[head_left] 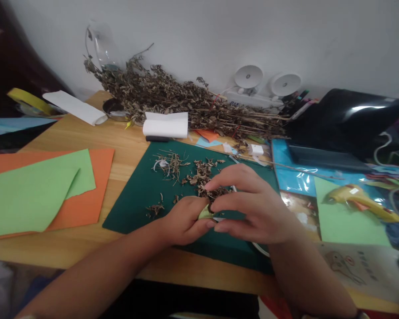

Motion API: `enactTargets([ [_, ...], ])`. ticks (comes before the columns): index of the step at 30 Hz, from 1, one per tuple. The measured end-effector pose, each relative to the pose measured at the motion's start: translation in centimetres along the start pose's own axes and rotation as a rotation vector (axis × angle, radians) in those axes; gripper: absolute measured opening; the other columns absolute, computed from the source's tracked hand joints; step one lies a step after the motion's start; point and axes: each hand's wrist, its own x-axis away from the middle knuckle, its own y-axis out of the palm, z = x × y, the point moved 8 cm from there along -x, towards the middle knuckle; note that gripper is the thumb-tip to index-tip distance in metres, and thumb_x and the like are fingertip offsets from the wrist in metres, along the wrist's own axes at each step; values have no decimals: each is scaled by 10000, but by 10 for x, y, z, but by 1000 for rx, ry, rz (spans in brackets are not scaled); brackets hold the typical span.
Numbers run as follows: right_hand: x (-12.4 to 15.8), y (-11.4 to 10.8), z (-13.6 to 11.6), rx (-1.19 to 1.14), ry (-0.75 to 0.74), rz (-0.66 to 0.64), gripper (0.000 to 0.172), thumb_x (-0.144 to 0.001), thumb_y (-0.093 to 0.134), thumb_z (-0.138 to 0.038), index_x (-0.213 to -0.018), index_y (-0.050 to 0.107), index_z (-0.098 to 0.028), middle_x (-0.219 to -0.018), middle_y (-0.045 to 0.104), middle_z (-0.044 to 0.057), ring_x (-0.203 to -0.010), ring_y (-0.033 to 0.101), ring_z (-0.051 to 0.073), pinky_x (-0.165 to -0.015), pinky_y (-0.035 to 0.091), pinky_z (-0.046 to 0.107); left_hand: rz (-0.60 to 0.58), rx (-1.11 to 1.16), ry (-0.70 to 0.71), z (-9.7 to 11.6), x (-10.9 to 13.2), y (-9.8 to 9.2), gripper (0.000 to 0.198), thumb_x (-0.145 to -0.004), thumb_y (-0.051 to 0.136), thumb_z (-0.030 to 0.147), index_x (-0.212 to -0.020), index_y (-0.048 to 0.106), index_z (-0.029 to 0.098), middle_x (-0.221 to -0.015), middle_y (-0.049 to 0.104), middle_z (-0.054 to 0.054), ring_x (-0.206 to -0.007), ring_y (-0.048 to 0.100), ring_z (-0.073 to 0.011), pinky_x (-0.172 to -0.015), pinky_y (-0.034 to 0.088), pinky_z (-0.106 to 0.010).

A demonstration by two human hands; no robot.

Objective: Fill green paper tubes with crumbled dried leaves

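My left hand [188,220] is closed around a small yellow-green piece [205,212], possibly cloth or paper; most of it is hidden by the fingers. My right hand [248,206] curves over it from the right, fingers and thumb apart, tips close to its edge. Whether they touch it I cannot tell. A pale pointed tip [218,219] shows by the right thumb. Crumbled dried leaves [202,172] lie just beyond both hands on a green cutting mat [136,195]. Thin stems [173,165] form a pile at the mat's upper left, and a smaller leaf heap [155,209] lies nearer.
Bundled dried plants [166,91] line the wall behind a white roll [166,125]. Green sheets [29,195] and orange paper [101,177] cover the left side. At right are a yellow glue gun [362,201], a blue packet [294,173] and a black laptop-like device [349,119].
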Motion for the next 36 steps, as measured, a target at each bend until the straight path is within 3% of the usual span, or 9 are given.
enactTargets([
  [8,1,-4,0,24,3,52,155,-744,534,-322,-750,545,-168,-911,570,67,-829,520,133,-759,418,306,-18,9,-7,1,-1,0,310,-856,210,377,-721,394,167,-579,505,-18,-521,485,-125,-485,394,-241],
  [14,3,2,5,90,12,16,161,-716,562,-308,-801,533,-175,-945,582,65,-866,520,148,-813,406,341,4,-44,6,3,-3,-2,286,-855,224,346,-730,404,163,-575,523,-27,-518,499,-129,-478,402,-239],
  [27,5,-2,-3,170,-36,74,58,-725,557,-252,-734,550,-195,-1007,547,32,-912,468,170,-831,418,353,28,-111,-16,2,-1,-4,312,-849,231,364,-691,417,170,-543,508,-16,-505,502,-125,-485,402,-238],
  [36,2,1,-6,113,-30,8,83,-706,578,-278,-727,581,-198,-1051,537,17,-954,446,184,-855,402,351,23,-50,37,6,-1,-3,338,-857,205,365,-718,432,157,-597,539,-42,-557,524,-143,-505,415,-255],
])
